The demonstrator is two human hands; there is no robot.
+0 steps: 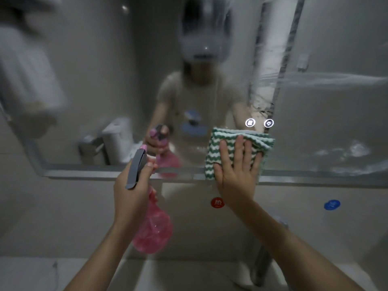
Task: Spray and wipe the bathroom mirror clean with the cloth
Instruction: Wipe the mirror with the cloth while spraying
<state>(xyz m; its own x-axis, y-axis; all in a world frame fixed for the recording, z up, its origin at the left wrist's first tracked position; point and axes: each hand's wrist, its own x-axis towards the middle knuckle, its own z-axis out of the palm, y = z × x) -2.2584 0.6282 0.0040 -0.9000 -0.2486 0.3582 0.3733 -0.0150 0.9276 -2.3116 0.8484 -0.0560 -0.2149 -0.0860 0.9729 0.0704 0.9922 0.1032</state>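
Both forearms are bare from the frame's lower edge up to the wrists, with no sleeve, watch or band on them. The left hand (pixel 134 185) and the right hand (pixel 237 175) wear no gloves or rings that can be seen. The blurred reflection at 12 o'clock shows a pale short-sleeved top with a bluish print on the chest, and a light-coloured headset over the head.
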